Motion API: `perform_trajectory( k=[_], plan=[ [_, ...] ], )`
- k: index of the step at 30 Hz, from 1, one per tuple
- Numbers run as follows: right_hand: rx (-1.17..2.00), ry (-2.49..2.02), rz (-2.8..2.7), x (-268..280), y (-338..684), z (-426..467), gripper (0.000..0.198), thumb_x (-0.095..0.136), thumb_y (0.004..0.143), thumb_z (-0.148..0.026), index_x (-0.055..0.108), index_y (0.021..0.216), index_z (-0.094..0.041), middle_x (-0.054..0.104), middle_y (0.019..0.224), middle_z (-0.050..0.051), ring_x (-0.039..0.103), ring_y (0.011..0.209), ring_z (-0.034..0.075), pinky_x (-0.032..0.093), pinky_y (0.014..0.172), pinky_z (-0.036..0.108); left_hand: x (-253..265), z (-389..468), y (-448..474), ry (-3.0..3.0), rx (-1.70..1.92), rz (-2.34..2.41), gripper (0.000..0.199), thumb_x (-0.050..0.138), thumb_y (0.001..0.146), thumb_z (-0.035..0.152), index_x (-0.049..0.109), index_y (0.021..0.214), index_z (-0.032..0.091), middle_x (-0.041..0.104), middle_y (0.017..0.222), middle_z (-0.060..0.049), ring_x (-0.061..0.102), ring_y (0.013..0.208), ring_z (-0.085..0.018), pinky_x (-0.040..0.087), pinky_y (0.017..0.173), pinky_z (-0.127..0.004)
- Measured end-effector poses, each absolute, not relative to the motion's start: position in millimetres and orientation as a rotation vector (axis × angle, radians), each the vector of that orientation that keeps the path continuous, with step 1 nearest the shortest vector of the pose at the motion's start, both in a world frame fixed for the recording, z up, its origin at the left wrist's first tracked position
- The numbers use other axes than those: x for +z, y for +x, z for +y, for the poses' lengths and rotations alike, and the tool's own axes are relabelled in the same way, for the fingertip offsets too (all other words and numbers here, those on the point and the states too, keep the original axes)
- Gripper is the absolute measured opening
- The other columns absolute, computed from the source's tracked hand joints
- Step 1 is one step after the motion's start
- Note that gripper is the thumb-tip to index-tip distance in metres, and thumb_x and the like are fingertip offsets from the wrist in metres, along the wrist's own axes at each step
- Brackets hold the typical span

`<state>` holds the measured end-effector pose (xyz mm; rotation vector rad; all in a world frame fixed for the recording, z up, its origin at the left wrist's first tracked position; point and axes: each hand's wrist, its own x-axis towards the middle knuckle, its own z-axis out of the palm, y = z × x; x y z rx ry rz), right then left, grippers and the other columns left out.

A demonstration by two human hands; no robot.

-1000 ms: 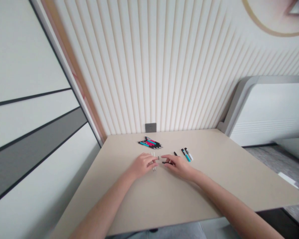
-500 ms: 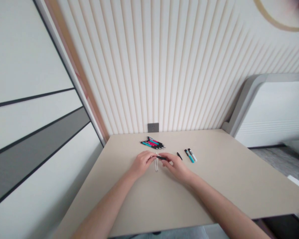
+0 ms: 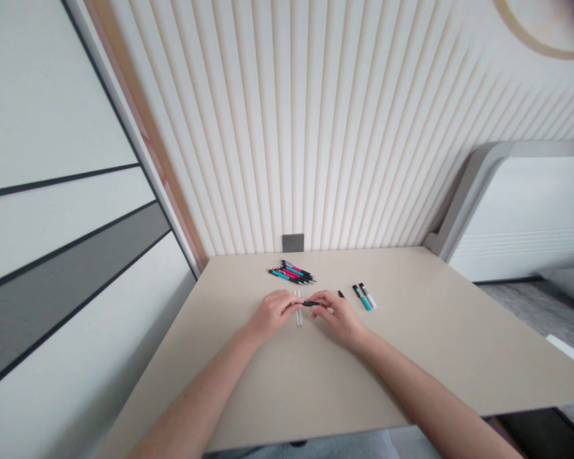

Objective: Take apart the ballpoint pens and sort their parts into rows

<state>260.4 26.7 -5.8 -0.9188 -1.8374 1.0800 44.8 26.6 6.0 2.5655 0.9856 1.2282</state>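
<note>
Between my two hands, above the tabletop, is a short dark pen piece (image 3: 310, 303). My left hand (image 3: 273, 312) pinches its left end, and my right hand (image 3: 337, 317) closes around its right end. Fingers cover both ends, so its full shape is hidden. Two thin white sticks (image 3: 297, 317), like refills, lie side by side just under the left fingertips. Behind my right hand a small black piece (image 3: 341, 294) rests on the table, partly covered by the hand.
A pile of teal, red and black pens (image 3: 291, 272) lies toward the wall. To the right are two small black-capped tubes, one teal (image 3: 362, 298) and one white (image 3: 368, 296). A dark socket (image 3: 293, 243) sits on the ribbed wall behind the beige table (image 3: 249, 408).
My right hand has moved slightly left and now covers more of the small black piece. The dark pen piece stays held between both hands. The view has shifted a little.
</note>
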Motion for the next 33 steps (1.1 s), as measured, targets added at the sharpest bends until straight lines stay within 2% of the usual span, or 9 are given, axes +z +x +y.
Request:
perform_trajectory(
  k=[3,6,10,16,21,26,33],
  plan=[
    [0.956,-0.984,-1.837,-2.0,259.8,26.9,0.021,0.058,0.085,-0.032,0.064,0.1,-0.019,0.066,0.074,0.001,0.059,0.069,0.015,0.045,0.067,0.028,6.5,26.3,46.3,2.531,1.289,1.013,0.012,0.056,0.092,0.026,0.065,0.093,0.018,0.069,0.082,-0.003,0.063,0.077,-0.014,0.049,0.072,-0.025],
    [0.9,-0.981,-1.808,1.0,258.9,27.0,0.024,0.058,0.085,-0.034,0.065,0.102,-0.019,0.066,0.079,0.002,0.056,0.069,0.015,0.045,0.067,0.028,7.1,26.3,45.9,2.478,1.343,1.084,0.014,0.054,0.093,0.028,0.064,0.094,0.018,0.068,0.081,-0.004,0.063,0.075,-0.013,0.049,0.071,-0.024],
    [0.908,-0.954,-1.77,1.7,258.9,26.6,0.025,0.057,0.086,-0.037,0.067,0.101,-0.019,0.068,0.084,0.004,0.057,0.071,0.016,0.047,0.069,0.03,7.3,25.8,44.0,2.459,1.37,1.109,0.015,0.054,0.093,0.03,0.064,0.093,0.018,0.067,0.08,-0.003,0.063,0.074,-0.013,0.05,0.071,-0.025],
    [0.9,-0.931,-1.751,-2.0,259.2,27.3,0.026,0.057,0.086,-0.039,0.069,0.099,-0.02,0.068,0.08,0.004,0.059,0.067,0.015,0.049,0.067,0.03,5.8,24.4,44.1,2.558,1.409,0.936,0.009,0.054,0.093,0.023,0.062,0.093,0.019,0.069,0.085,-0.005,0.065,0.08,-0.015,0.051,0.075,-0.027],
    [0.917,-0.959,-1.756,0.3,259.7,26.1,0.026,0.058,0.086,-0.039,0.069,0.098,-0.019,0.067,0.075,0.003,0.059,0.066,0.016,0.048,0.066,0.03,5.5,24.2,44.1,2.574,1.399,0.933,0.008,0.055,0.092,0.022,0.062,0.093,0.019,0.069,0.085,-0.004,0.064,0.079,-0.014,0.051,0.074,-0.026],
    [0.89,-0.952,-1.774,6.1,260.4,23.8,0.027,0.056,0.087,-0.039,0.068,0.101,-0.019,0.068,0.082,0.004,0.059,0.07,0.016,0.048,0.068,0.03,4.5,25.6,44.4,2.456,1.341,1.106,0.014,0.057,0.092,0.028,0.064,0.098,0.018,0.067,0.078,-0.003,0.062,0.068,-0.012,0.05,0.065,-0.022],
    [0.826,-1.024,-1.799,0.9,262.9,29.7,0.029,0.054,0.088,-0.042,0.069,0.101,-0.02,0.07,0.084,0.005,0.059,0.069,0.016,0.048,0.066,0.03,-4.1,28.8,50.7,2.363,1.216,1.119,0.018,0.057,0.091,0.032,0.067,0.101,0.019,0.072,0.087,-0.005,0.067,0.076,-0.015,0.053,0.072,-0.025]
  ],
)
